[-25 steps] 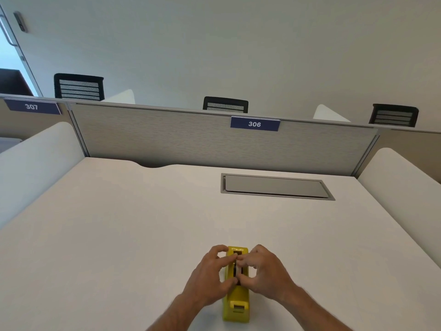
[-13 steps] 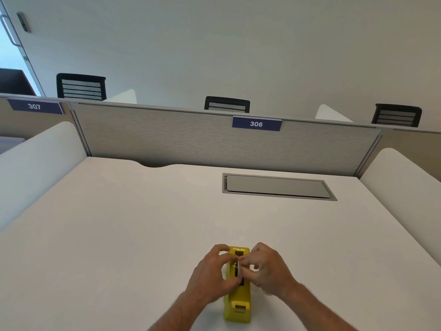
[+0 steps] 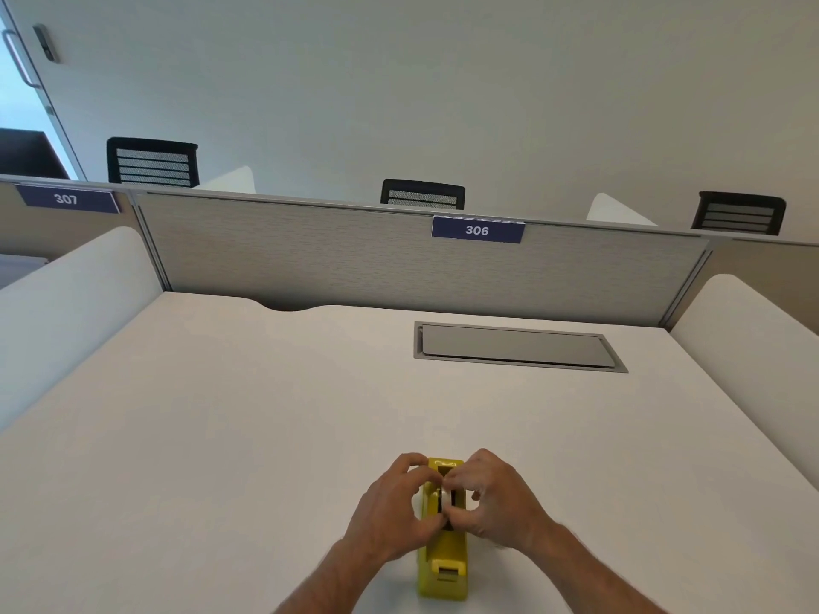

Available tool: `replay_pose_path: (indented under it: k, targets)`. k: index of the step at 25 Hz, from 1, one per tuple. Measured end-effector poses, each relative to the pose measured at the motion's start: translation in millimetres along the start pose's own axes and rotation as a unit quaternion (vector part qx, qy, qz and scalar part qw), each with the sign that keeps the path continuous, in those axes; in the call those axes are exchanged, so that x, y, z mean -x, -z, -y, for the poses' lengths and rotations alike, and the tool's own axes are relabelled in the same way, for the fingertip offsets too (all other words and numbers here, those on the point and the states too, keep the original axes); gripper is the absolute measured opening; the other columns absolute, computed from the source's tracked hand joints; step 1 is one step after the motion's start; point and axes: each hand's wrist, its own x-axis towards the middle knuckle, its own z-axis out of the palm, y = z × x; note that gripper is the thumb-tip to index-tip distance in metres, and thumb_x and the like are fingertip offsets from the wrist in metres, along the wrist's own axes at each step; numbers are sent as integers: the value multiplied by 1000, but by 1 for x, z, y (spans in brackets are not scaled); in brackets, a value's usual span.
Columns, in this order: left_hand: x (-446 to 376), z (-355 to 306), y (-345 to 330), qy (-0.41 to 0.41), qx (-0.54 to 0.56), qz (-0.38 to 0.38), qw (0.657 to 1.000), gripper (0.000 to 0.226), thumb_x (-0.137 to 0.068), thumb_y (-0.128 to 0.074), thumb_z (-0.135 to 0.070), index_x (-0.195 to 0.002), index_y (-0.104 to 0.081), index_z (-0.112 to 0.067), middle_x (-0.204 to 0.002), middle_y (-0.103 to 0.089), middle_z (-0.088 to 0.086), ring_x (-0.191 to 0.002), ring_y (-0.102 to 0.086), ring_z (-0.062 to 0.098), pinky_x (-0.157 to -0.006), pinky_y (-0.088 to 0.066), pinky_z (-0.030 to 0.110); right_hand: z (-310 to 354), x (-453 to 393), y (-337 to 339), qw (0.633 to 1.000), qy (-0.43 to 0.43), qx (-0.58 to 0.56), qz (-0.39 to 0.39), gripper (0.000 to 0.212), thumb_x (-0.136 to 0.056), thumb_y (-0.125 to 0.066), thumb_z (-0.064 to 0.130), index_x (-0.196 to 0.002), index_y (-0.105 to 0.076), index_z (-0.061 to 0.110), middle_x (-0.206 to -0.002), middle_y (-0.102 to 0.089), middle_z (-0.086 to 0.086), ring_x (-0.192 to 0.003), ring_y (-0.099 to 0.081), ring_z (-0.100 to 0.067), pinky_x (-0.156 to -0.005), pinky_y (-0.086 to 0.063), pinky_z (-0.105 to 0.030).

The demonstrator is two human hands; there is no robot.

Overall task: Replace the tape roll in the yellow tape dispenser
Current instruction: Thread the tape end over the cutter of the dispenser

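The yellow tape dispenser (image 3: 443,565) stands on the white desk (image 3: 221,436) near its front edge, with its cutter end toward me. My left hand (image 3: 392,507) and my right hand (image 3: 492,498) meet over the dispenser's open well. The fingertips of both pinch a thin pale tape roll (image 3: 453,498) that stands on edge in the well. Most of the roll is hidden by my fingers.
A grey cable hatch (image 3: 518,347) is set flush in the desk farther back. A grey partition (image 3: 376,254) with the label 306 closes the far edge. White side panels (image 3: 66,312) bound the desk left and right. Black chair backs show behind the partition.
Both hands stay on the dispenser. The fingertips have shifted slightly on the roll in the well, and the dispenser has not moved.
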Motion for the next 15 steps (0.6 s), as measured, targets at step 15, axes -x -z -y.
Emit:
replay_pose_path:
  k: [15]
  targets:
    - [0, -2, 0, -5, -1, -15, 1000, 42, -77, -62, -63, -113, -61, -41, -135, -47, -21, -94, -60, 2, -79, -52, 17, -5, -4, 0, 999, -13, -27, -22, 13, -80, -67, 36, -89, -77, 34, -83, -74, 24, -85, -55, -5, -64, -52, -24]
